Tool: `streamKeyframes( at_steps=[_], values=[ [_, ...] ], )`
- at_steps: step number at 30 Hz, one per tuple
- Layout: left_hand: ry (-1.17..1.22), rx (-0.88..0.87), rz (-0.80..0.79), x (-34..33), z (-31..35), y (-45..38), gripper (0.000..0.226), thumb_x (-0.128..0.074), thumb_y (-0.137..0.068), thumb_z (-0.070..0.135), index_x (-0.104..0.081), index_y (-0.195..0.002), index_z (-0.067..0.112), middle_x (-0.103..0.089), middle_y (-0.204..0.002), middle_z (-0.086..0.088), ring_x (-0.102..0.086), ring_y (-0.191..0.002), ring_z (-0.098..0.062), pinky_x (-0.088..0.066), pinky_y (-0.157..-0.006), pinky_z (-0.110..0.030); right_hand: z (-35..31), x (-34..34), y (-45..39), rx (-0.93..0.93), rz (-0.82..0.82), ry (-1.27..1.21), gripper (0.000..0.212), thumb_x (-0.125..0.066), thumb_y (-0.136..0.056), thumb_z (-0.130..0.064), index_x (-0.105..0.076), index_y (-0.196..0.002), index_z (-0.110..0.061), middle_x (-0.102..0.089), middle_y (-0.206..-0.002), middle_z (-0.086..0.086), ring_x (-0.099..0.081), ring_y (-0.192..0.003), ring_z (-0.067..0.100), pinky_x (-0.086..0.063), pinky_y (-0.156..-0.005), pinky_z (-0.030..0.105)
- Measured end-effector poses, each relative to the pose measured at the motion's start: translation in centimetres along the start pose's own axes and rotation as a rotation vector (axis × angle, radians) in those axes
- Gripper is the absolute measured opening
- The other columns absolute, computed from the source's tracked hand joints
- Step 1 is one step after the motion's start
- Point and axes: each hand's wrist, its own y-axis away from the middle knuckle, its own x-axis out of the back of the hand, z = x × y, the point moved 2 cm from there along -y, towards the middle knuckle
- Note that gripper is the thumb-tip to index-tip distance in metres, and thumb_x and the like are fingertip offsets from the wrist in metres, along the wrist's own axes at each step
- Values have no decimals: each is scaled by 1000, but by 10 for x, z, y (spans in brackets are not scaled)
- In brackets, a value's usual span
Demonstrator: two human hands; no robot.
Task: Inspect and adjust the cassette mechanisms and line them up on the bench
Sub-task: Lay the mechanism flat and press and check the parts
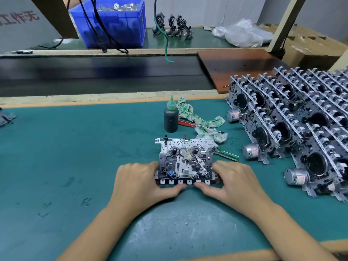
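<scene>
Green-matted worktop [75, 157]: centre, flat metal cassette mechanism [185, 161]; behind it, dark dropper bottle [171, 117], green-stained rag [199, 119], red-handled screwdriver [188, 123]; right, rows of upright cassette mechanisms [293, 125].

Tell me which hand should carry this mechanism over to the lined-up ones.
Probably the right hand: it already grips the cassette mechanism on the side nearer the lined-up row; the left hand would reach across.

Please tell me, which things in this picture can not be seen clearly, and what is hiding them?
- Head view: the fingertips of the left hand and right hand are hidden behind the mechanism they hold.
- The screwdriver is partly covered by the rag.
- The rows of mechanisms are cut off by the right edge.
- The parts in the blue bin are too small and blurred to identify.
</scene>
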Motion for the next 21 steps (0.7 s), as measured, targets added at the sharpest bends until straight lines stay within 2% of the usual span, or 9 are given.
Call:
streamKeyframes(
  at_steps=[2, 6, 9, 11, 14, 16, 18, 21],
  values=[
    [-22, 37, 13, -2, 2, 0, 65, -41, -58, 79, -51, -42, 16, -41, -30, -1, -47, -28, -23, -24, -39, -20, 0, 1, 0, 13, -18, -9, 49, -51, -74, -64, -31, -61, -21, -28, -57, -12, -30, -46, 12, -22, -49, 20],
    [-29, 31, 46, -2, 1, 0, 68, -40, -59, 79, -48, -40, 15, -40, -29, -4, -46, -28, -24, -24, -40, -20, 2, 1, 2, 21, -58, -23, 52, -53, -69, -67, -38, -58, -18, -32, -56, -11, -32, -48, 11, -23, -49, 21],
    [16, -52, 15, -2, -5, -1, 68, -40, -58, 83, -47, -44, 17, -42, -31, -2, -48, -31, -25, -27, -38, -23, 0, 0, 1, 11, -32, -6, 47, -50, -74, -62, -32, -61, -21, -29, -57, -12, -30, -47, 11, -22, -49, 20],
    [55, -119, -19, -1, -11, -1, 67, -43, -56, 85, -41, -48, 19, -43, -33, -1, -48, -34, -24, -35, -37, -26, 0, -1, 0, 4, -10, 23, 46, -48, -77, -60, -30, -61, -21, -27, -57, -12, -32, -45, 13, -22, -48, 19],
    [63, -193, -37, 1, -16, -1, 59, -47, -63, 77, -35, -50, 21, -43, -33, 2, -47, -33, -21, -42, -36, -31, 1, -2, 1, -7, -5, 13, 46, -47, -77, -59, -30, -61, -20, -26, -57, -12, -30, -46, 13, -24, -46, 20],
    [37, -209, -21, 2, -16, -2, 53, -47, -68, 69, -32, -49, 22, -40, -32, 0, -45, -31, -23, -38, -34, -27, 2, -3, 0, -17, -14, -5, 48, -51, -76, -60, -30, -60, -20, -27, -56, -12, -29, -47, 12, -24, -47, 21],
    [-11, -199, 3, 3, -14, -3, 53, -47, -70, 65, -33, -46, 20, -35, -29, -2, -40, -27, -26, -27, -36, -22, 3, -3, 1, -17, -30, -20, 50, -58, -72, -61, -31, -60, -20, -28, -56, -12, -29, -47, 12, -24, -47, 21],
    [-41, -198, 29, 4, -12, -3, 51, -46, -70, 64, -28, -48, 22, -31, -28, -6, -36, -25, -26, -22, -38, -19, 5, -1, 2, 18, -63, -39, 51, -56, -69, -65, -31, -61, -21, -29, -56, -12, -30, -48, 12, -23, -48, 22]
  ],
)
